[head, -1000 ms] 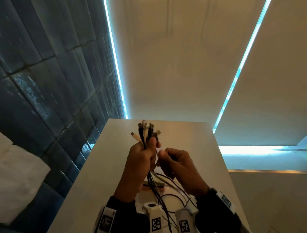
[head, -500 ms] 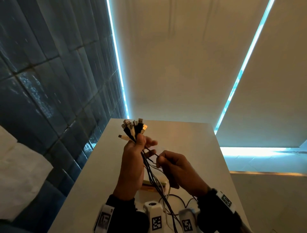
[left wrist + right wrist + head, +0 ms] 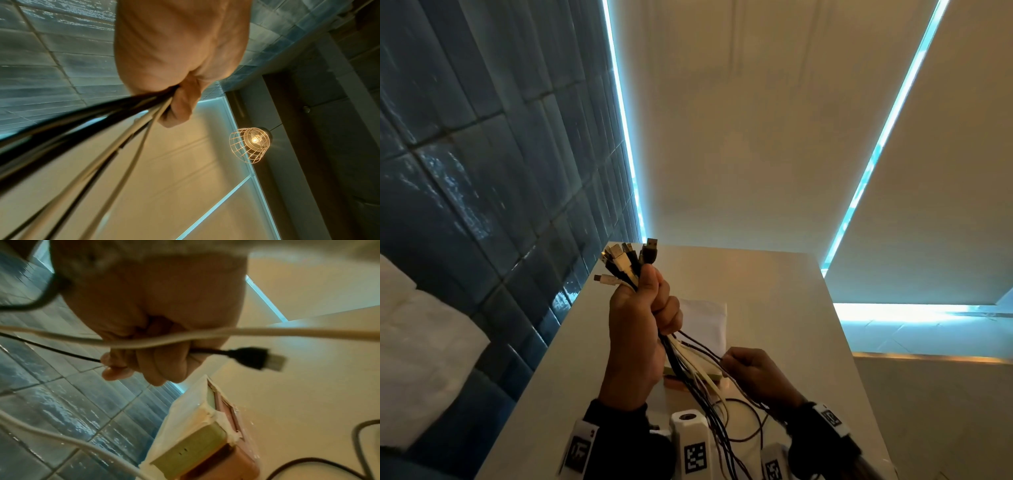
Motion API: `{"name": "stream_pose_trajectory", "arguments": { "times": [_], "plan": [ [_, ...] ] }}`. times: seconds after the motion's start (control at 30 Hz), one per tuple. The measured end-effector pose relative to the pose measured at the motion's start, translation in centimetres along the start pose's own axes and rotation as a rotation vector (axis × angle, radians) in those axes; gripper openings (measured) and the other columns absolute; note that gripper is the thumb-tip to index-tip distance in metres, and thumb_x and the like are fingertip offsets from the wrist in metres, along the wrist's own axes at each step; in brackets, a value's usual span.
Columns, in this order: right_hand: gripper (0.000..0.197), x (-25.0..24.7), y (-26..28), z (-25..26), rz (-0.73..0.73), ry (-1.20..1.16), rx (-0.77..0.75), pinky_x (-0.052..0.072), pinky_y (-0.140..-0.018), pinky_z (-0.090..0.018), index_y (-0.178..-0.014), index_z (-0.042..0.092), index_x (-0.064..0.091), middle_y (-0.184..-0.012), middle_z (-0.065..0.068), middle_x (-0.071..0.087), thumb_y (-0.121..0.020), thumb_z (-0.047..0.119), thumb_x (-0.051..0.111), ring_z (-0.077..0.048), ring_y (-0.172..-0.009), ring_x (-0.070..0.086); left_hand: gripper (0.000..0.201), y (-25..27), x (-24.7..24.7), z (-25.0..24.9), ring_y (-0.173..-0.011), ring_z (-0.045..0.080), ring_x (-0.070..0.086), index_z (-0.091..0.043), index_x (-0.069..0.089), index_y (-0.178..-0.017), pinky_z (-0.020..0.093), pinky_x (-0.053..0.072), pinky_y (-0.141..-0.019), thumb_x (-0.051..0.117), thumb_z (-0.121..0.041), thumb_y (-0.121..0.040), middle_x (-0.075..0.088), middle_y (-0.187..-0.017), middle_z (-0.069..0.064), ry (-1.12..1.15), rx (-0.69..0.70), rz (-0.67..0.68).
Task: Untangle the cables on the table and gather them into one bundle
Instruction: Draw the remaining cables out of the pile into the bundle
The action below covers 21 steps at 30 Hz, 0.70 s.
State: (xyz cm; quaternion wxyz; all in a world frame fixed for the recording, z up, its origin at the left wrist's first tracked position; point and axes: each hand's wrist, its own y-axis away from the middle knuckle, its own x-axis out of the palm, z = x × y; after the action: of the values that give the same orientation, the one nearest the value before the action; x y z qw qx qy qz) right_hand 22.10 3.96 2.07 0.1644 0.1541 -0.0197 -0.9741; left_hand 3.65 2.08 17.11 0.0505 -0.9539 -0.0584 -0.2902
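My left hand (image 3: 650, 308) is raised above the table and grips a bundle of black and white cables (image 3: 688, 363); their USB plugs (image 3: 630, 258) fan out above the fist. In the left wrist view the cables (image 3: 115, 129) run down out of the closed left hand (image 3: 176, 97). Lower and to the right, my right hand (image 3: 743, 363) pinches a thin dark cable (image 3: 702, 347) that leads up into the bundle. The right wrist view shows the right hand (image 3: 148, 356) curled around a black cable with a USB plug (image 3: 257, 360); a white cable (image 3: 205, 335) crosses in front of it.
The pale table (image 3: 774, 308) runs away from me, with a dark tiled wall (image 3: 482, 171) along its left edge. A white pouch (image 3: 709, 322) and a small stack of flat blocks (image 3: 205, 443) lie on it under the hands. Loose cable loops (image 3: 743, 425) trail near the front edge.
My left hand has risen and closed tighter round the bundle, plugs shifting left. My right hand has dropped away from it and toward me, sliding down a thin dark cable.
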Motion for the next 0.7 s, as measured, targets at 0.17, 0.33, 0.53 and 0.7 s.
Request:
{"name": "stream_pose_trajectory", "arguments": {
  "times": [0.17,0.33,0.53,0.7],
  "plan": [
    [0.032,-0.2,-0.2,-1.6,-0.018,-0.013,0.071,0.034,-0.050,-0.011,-0.066,0.017,0.059,-0.047,0.012,0.047,-0.097,0.010,0.053,0.002,-0.044,0.042,0.030,0.1,0.2,-0.5,-0.037,0.005,0.019,-0.014,0.040,-0.071,0.020,0.020,-0.037,0.037,-0.022,-0.100,0.026,-0.048,-0.008,0.001,-0.004,0.013],
    [0.029,-0.4,0.0,-2.6,0.152,0.072,0.272,0.039,-0.054,-0.028,-0.067,0.017,0.067,-0.062,-0.002,0.054,-0.092,0.028,0.055,-0.014,-0.053,0.046,0.031,-0.1,0.3,-0.6,-0.035,0.004,0.018,-0.016,0.041,-0.071,0.018,0.017,-0.036,0.036,-0.022,-0.100,0.026,-0.047,-0.009,0.026,-0.067,-0.008],
    [0.027,-5.3,1.6,-3.3,0.353,0.324,0.617,0.050,-0.050,-0.018,-0.082,0.010,0.074,-0.066,0.000,0.067,-0.096,0.021,0.053,-0.006,-0.049,0.060,0.033,0.0,-0.3,-1.5,-0.036,0.006,0.015,-0.021,0.036,-0.063,0.020,0.014,-0.038,0.040,-0.022,-0.096,0.022,-0.047,-0.007,0.026,-0.122,-0.021],
    [0.018,-9.2,4.3,-6.0,0.308,0.446,0.809,0.058,-0.055,-0.028,-0.071,0.009,0.068,-0.058,-0.001,0.068,-0.087,0.005,0.061,-0.011,-0.047,0.065,0.033,-0.2,-0.7,-1.4,-0.036,0.005,0.016,-0.021,0.037,-0.065,0.017,0.016,-0.038,0.040,-0.026,-0.097,0.023,-0.047,-0.008,0.033,-0.137,-0.006]
  ]
}}
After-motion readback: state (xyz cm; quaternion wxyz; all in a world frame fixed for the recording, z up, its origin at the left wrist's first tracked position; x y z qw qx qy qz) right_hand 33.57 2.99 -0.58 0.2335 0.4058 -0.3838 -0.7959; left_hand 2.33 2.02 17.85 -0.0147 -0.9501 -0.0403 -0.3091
